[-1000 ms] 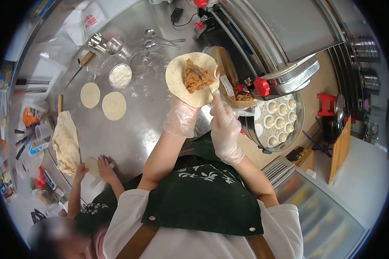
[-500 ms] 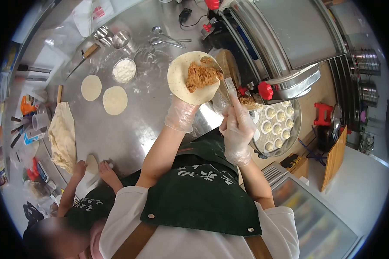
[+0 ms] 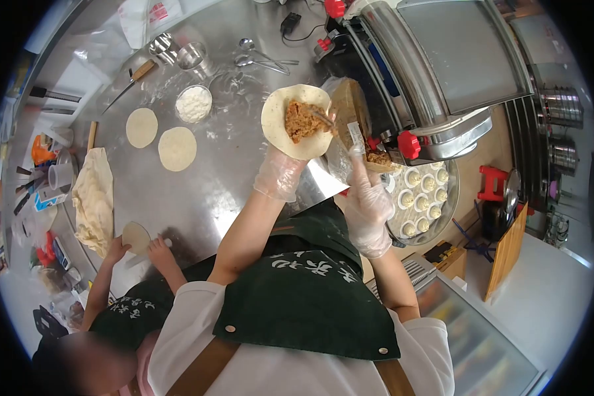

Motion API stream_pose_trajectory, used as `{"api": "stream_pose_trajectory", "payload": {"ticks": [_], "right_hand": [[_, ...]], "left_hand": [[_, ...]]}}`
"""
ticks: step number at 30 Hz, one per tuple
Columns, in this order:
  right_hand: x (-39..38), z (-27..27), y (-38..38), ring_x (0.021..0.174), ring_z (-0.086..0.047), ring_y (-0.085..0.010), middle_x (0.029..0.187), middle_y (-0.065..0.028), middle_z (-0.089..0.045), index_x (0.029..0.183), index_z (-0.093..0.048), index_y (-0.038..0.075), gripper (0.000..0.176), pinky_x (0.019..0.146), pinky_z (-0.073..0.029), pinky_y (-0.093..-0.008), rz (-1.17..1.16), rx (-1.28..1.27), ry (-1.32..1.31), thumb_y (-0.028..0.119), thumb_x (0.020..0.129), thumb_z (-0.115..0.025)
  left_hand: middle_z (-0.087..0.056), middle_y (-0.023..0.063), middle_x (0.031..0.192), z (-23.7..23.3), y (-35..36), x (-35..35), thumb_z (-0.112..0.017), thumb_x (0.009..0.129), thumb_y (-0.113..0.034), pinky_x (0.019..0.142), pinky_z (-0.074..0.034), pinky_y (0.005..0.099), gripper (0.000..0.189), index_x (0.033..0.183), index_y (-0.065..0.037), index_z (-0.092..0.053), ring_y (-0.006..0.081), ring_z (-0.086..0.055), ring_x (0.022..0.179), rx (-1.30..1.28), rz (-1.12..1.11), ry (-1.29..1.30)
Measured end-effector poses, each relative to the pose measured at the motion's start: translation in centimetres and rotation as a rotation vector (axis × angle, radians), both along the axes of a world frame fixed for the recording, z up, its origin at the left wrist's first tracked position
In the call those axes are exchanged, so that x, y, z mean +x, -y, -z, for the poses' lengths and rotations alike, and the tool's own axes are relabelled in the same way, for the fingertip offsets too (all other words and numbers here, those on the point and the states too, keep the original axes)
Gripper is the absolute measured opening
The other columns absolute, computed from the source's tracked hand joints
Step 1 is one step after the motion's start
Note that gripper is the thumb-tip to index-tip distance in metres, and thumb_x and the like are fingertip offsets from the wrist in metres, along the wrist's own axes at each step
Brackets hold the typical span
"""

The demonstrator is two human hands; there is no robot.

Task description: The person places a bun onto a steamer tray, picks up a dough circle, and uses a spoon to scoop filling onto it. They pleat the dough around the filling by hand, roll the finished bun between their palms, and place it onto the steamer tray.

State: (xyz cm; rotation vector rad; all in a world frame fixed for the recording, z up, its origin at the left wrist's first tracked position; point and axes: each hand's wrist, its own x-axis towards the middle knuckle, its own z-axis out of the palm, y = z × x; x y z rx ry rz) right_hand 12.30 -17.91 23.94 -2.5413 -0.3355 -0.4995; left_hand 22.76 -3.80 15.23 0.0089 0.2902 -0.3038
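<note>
A round dough wrapper (image 3: pixel 274 125) rests on my gloved left hand (image 3: pixel 282 173), which supports it from below with the fingers hidden underneath. Brown filling (image 3: pixel 302 123) is heaped on the wrapper's middle. My gloved right hand (image 3: pixel 368 201) is closed around a flat spatula-like tool (image 3: pixel 356 134), whose tip touches the filling near the wrapper's right side. Just right of the wrapper is a plastic-lined container (image 3: pixel 354 109) with more brown filling (image 3: pixel 379 158) at its lower end.
Two dough rounds (image 3: pixel 177 148), a bowl of white stuff (image 3: pixel 193 104), spoons (image 3: pixel 264 63) and a dough sheet (image 3: pixel 94 198) lie left. A co-worker's hands (image 3: pixel 158 253) hold another round. Right are a steel machine (image 3: pixel 442 59) and a tray of cupped pieces (image 3: pixel 450 210).
The filling is now gathered closer to the wrapper's middle. My right hand has shifted slightly down. The co-worker's hands have lifted their dough round.
</note>
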Motion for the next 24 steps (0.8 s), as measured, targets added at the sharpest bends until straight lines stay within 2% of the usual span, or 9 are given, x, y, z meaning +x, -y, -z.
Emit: {"api": "stream_pose_trajectory", "payload": {"ticks": [5, 6, 8, 10, 14, 16, 18, 20, 24], "right_hand": [[0.2, 2.8, -0.8, 0.07, -0.064, -0.0228, 0.09, -0.0113, -0.066, 0.137, -0.058, 0.005, 0.073, 0.064, -0.053, -0.0315, 0.0, -0.11, 0.079, -0.019, 0.068, -0.063], [0.4, 1.8, -1.1, 0.068, -0.062, -0.0205, 0.084, -0.0094, -0.062, 0.137, -0.058, 0.006, 0.07, 0.063, -0.052, -0.0311, 0.043, -0.059, -0.007, -0.018, 0.072, -0.062], [0.7, 0.8, -0.5, 0.062, -0.062, -0.024, 0.08, -0.0115, -0.062, 0.135, -0.059, 0.004, 0.062, 0.057, -0.051, -0.0319, 0.099, 0.073, -0.001, -0.011, 0.075, -0.065], [1.1, -0.8, 0.4, 0.058, -0.061, -0.0247, 0.076, -0.0129, -0.062, 0.135, -0.058, 0.002, 0.055, 0.052, -0.05, -0.0325, 0.162, 0.101, 0.016, -0.004, 0.081, -0.065], [1.0, 0.6, 2.8, 0.054, -0.062, -0.0184, 0.072, -0.0094, -0.061, 0.133, -0.055, -0.003, 0.053, 0.047, -0.05, -0.0306, 0.374, -0.403, -0.132, -0.001, 0.08, -0.059], [1.4, 2.7, 3.7, 0.053, -0.061, -0.0167, 0.07, -0.007, -0.06, 0.13, -0.056, -0.004, 0.051, 0.046, -0.049, -0.0289, 0.341, -0.524, -0.214, 0.002, 0.079, -0.059], [2.2, 2.6, 2.9, 0.053, -0.06, -0.0156, 0.069, -0.0038, -0.058, 0.126, -0.056, -0.008, 0.05, 0.046, -0.049, -0.0281, 0.321, -0.657, -0.332, 0.005, 0.078, -0.059], [2.4, 3.1, 1.8, 0.051, -0.057, -0.0162, 0.066, -0.0032, -0.054, 0.128, -0.055, -0.008, 0.052, 0.045, -0.046, -0.0302, 0.247, -0.629, -0.24, 0.004, 0.078, -0.056], [2.1, 4.1, 0.2, 0.048, -0.054, -0.0157, 0.063, -0.0034, -0.05, 0.13, -0.054, -0.007, 0.052, 0.041, -0.042, -0.031, 0.147, -0.599, -0.27, 0.005, 0.079, -0.054]], "left_hand": [[-0.062, 0.0157, 0.125, -0.9, 0.4, 0.0, -0.049, 0.1, -0.034, 0.1, -0.049, 0.0528, 0.038, 0.125, -0.008, -0.059, 0.0352, -0.059, 0.115, -0.023, -0.002, -0.005], [-0.062, 0.0148, 0.125, -0.8, 0.5, 0.1, -0.049, 0.1, -0.034, 0.1, -0.049, 0.053, 0.037, 0.125, -0.008, -0.059, 0.0352, -0.059, 0.115, 0.007, -0.008, -0.016], [-0.062, 0.0138, 0.125, -0.6, 0.5, -0.1, -0.049, 0.1, -0.033, 0.102, -0.048, 0.0536, 0.036, 0.126, -0.008, -0.058, 0.0353, -0.059, 0.114, 0.705, -0.038, 0.267], [-0.061, 0.0136, 0.126, -0.2, 0.6, -0.4, -0.049, 0.1, -0.032, 0.104, -0.047, 0.054, 0.037, 0.126, -0.008, -0.058, 0.0358, -0.059, 0.114, 0.962, -0.054, 0.362], [-0.061, 0.0153, 0.126, 0.7, 0.0, -0.2, -0.049, 0.1, -0.032, 0.106, -0.045, 0.0546, 0.039, 0.127, -0.006, -0.056, 0.0375, -0.058, 0.115, 0.588, -0.066, 0.168], [-0.059, 0.0185, 0.129, 1.2, -0.8, 0.2, -0.05, 0.099, -0.034, 0.107, -0.043, 0.0563, 0.044, 0.13, -0.004, -0.055, 0.0391, -0.056, 0.118, 0.093, -0.056, -0.046], [-0.058, 0.02, 0.13, 1.9, -0.9, 0.2, -0.049, 0.099, -0.036, 0.107, -0.042, 0.0576, 0.046, 0.132, -0.004, -0.054, 0.0396, -0.055, 0.12, 0.096, -0.061, -0.017], [-0.055, 0.0219, 0.135, 3.8, -1.2, 0.5, -0.049, 0.098, -0.039, 0.11, -0.039, 0.0587, 0.052, 0.136, -0.003, -0.052, 0.0416, -0.052, 0.125, 0.077, -0.07, 0.046], [-0.054, 0.0204, 0.136, 2.9, -1.6, 1.2, -0.049, 0.1, -0.041, 0.107, -0.041, 0.0619, 0.05, 0.135, -0.005, -0.053, 0.0449, -0.052, 0.121, 0.04, -0.06, -0.211]]}}
